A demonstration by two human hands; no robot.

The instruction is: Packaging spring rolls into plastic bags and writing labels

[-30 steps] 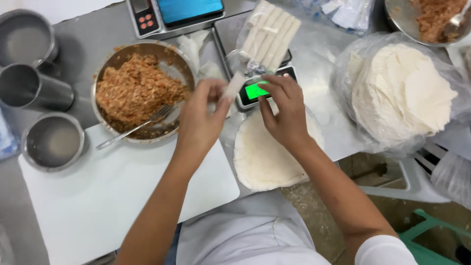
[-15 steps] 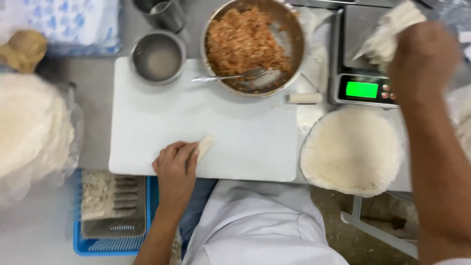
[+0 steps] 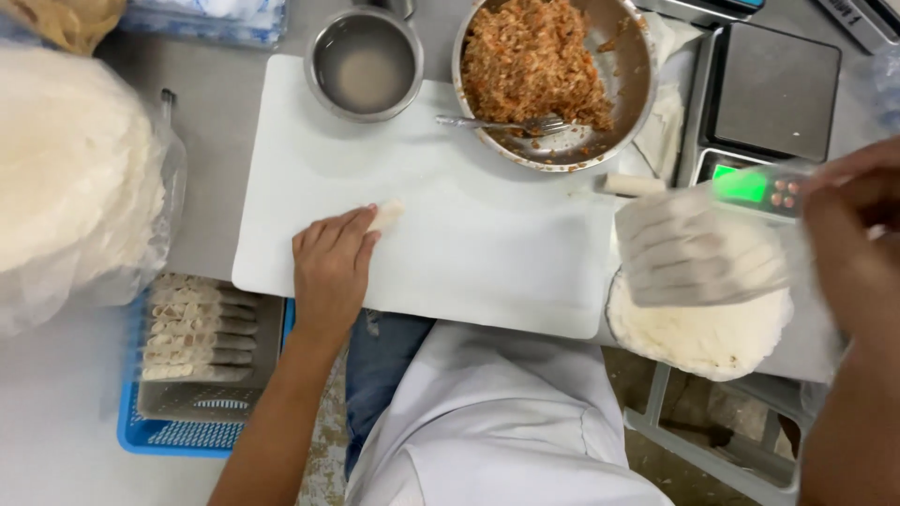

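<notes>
Rolls sit in a tray (image 3: 694, 245) that the right hand (image 3: 858, 244) pinches by its edge, over the wrappers (image 3: 703, 328). Left hand (image 3: 330, 272), fingers together, presses a roll (image 3: 386, 215) on the board (image 3: 469, 234). Held that loosely, the tray could tip and spill.

Grey metal worktable (image 3: 220, 103) fills upper view, surface dull, evenly lit, soft shadows only. White cutting board (image 3: 441, 244) lies across its front edge. Blue plastic crate (image 3: 164, 433) at lower left, beside table edge. Below table on right: rough, stained concrete floor (image 3: 712, 422), mottled grey-brown. Pale metal frame (image 3: 698, 450) runs slantwise over floor under table's right end. Light flat and white, source out of view. No wall or window in view.
</notes>
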